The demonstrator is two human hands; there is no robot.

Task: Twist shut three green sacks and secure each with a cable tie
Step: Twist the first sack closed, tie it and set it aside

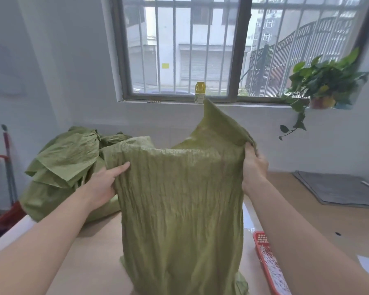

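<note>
green sack stands between both hands, left hand and right hand each gripping its open rim.

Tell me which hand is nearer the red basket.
Right. The right hand grips the green sack at the edge toward the red basket; the left hand holds the opposite edge, farther away.

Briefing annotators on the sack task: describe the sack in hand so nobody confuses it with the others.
Below the barred window is a wooden table. The green sack stands upright on it, nearest the camera, mid-frame. Unlike the crumpled sacks slumped behind it on the left, its untwisted top is gripped by the left hand and right hand.
</note>
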